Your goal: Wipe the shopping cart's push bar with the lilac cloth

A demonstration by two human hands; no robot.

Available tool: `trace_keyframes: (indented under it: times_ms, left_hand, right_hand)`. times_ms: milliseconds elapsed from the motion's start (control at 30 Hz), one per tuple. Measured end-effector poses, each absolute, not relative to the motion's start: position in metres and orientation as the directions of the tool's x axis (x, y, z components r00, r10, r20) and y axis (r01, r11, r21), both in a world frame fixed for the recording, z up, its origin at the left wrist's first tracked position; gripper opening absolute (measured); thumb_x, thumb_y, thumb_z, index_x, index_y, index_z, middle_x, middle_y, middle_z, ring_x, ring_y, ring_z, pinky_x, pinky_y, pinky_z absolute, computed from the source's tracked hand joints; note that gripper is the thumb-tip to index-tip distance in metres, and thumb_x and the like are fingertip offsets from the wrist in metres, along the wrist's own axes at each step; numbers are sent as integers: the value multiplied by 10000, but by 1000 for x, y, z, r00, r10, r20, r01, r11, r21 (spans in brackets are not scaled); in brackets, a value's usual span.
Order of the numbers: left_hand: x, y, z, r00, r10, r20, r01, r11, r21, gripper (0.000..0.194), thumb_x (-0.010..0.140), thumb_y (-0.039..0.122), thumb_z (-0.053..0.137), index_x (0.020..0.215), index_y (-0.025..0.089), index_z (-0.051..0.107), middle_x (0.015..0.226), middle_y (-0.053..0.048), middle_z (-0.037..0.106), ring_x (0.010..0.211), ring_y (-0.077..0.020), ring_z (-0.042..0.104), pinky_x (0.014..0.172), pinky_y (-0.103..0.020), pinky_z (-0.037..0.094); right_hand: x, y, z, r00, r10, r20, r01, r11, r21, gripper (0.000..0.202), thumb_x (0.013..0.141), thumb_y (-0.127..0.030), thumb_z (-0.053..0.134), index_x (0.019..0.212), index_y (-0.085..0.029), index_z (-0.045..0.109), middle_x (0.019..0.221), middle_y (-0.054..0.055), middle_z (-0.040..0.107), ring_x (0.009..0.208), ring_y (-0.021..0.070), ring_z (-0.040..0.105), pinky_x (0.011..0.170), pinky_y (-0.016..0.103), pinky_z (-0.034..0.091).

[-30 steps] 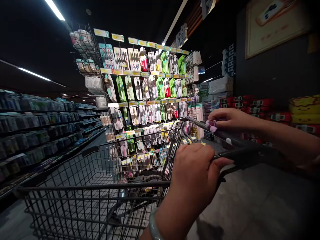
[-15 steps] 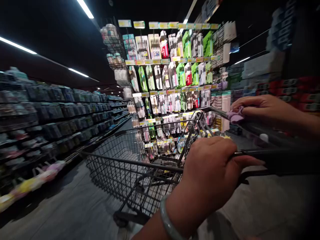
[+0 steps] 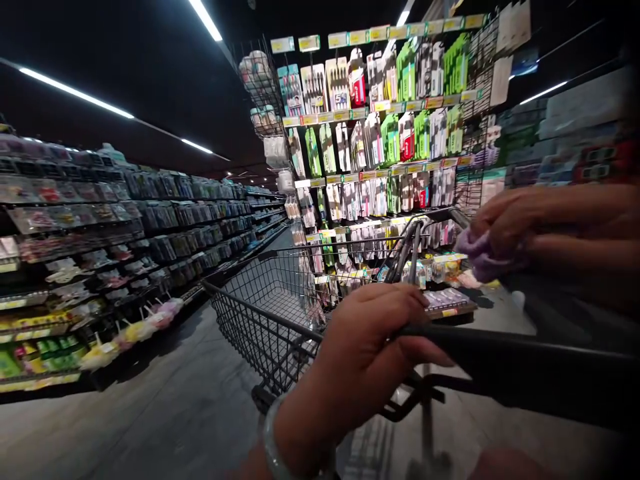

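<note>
My left hand [image 3: 367, 357], with a pale bangle [image 3: 273, 437] at the wrist, is closed round the dark handle bar [image 3: 500, 347] of a shopping cart. Its thumb lies along the bar. At the right, my right hand [image 3: 515, 217] is blurred, its fingers closed on a bunched purple cloth [image 3: 487, 260] by the far side of the cart. The black wire basket [image 3: 265, 320] stretches forward and left from the handle, and no goods show in its visible part.
A rack of hanging toothbrush packs [image 3: 370, 147] stands just beyond the cart. Long shelves of packaged goods [image 3: 185, 220] line the left side of the aisle. Grey floor [image 3: 190, 393] shows left of the cart. Stacked goods stand at the far right, blurred.
The rack and shelves have shifted right in view, showing more of the left shelves. My left hand appears further left and lower on the handle. More of the purple cloth shows.
</note>
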State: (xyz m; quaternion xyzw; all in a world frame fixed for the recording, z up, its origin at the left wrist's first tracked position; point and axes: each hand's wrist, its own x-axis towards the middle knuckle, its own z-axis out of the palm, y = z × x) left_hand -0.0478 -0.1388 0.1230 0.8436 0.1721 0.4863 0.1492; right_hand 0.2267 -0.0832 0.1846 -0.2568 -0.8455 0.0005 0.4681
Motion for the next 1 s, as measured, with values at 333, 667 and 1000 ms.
trace_keyframes:
  times_ms: [333,667,1000]
  left_hand:
    - [-103,-153,125,325,473,819,146,-881,451,464,915,595,471,731,212,657,771,-56,684,964,-266,652,909,-421,496]
    - [-167,-161,126,58,644,763,242,-750,615,662,780,796,467,543,191,597,681,-85,670,888,-315,646,892,-485,507]
    - [-226,-161,119,-108,665,739,326,-679,658,519,955,426,323,589,210,622,701,50,674,987,-274,627,1000,-458,422]
  right_hand:
    - [172,-75,182,-463,384,799,387,898,-208,155,754,-192,543,701,-233,683,842,16,696,831,171,629,761,330,481]
    - [142,-33,174,-424,370,826,427,887,-178,167,769,-199,504,762,-259,661,854,5,662,836,181,603,773,362,462]
    - [51,-71,187,-632,128,765,332,936,118,181,792,-267,486,731,-241,655,840,-10,654,752,126,547,666,300,362]
